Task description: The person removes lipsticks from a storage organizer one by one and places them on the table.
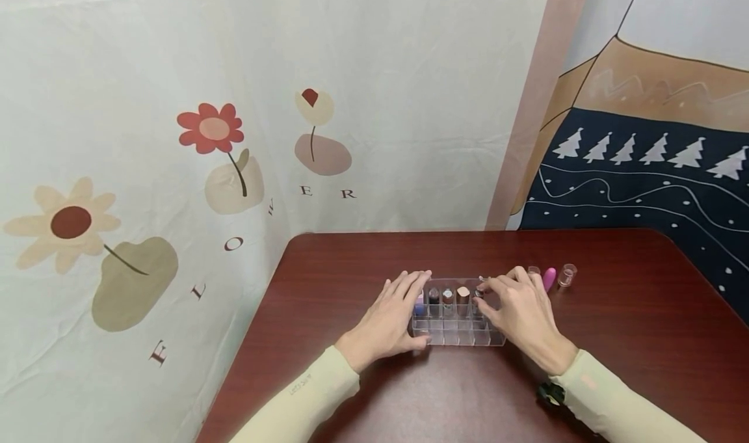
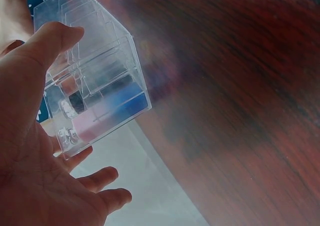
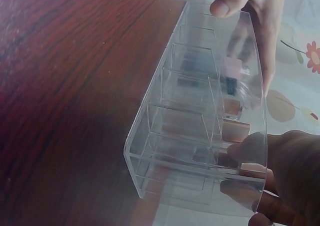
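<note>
A clear plastic lipstick organizer (image 1: 458,336) with rows of square compartments stands on the table. My left hand (image 1: 389,316) holds its left end, thumb at the front and fingers toward the back. Several lipsticks stand in the back row, among them a pink-and-blue lipstick (image 2: 107,113), a dark lipstick (image 1: 433,296), a silver-topped lipstick (image 1: 448,297) and a brown lipstick (image 1: 463,298). At the back row's right end, my right hand (image 1: 523,309) pinches another lipstick (image 1: 478,293), mostly hidden by the fingers. The front compartments hold nothing visible.
Behind my right hand, a bright pink tube (image 1: 549,278) and a small clear cylinder (image 1: 567,275) stand on the reddish-brown table (image 1: 632,300). Another clear top (image 1: 534,270) shows partly behind the hand. A printed curtain (image 1: 409,105) hangs along the table's far edge.
</note>
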